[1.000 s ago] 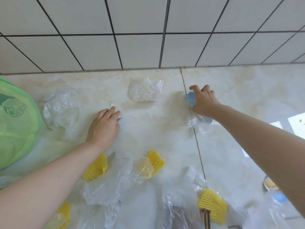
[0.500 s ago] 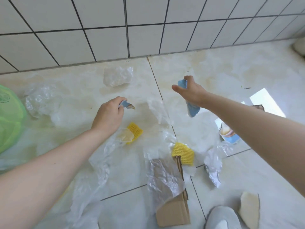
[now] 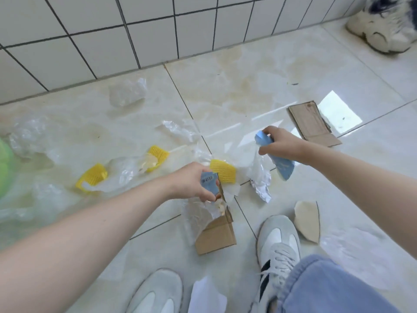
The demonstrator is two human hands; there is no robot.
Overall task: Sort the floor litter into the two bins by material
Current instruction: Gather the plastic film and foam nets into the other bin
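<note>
One cam only, head-worn, wide-angle. Looks fwd and steeply down at the floor [image 3: 259, 86], wall tiles [image 3: 90, 41] across top of frame, wearer's own shoes [image 3: 278, 242] at bottom edge. Close range, arm's reach; no 2nd view to share.

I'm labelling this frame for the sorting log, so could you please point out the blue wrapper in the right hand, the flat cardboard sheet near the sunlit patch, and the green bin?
blue wrapper [image 3: 283, 164]: head view, its lower end below the fist.
flat cardboard sheet [image 3: 312, 123]: head view, its middle.
green bin [image 3: 4, 168]: head view, its visible edge.
</note>
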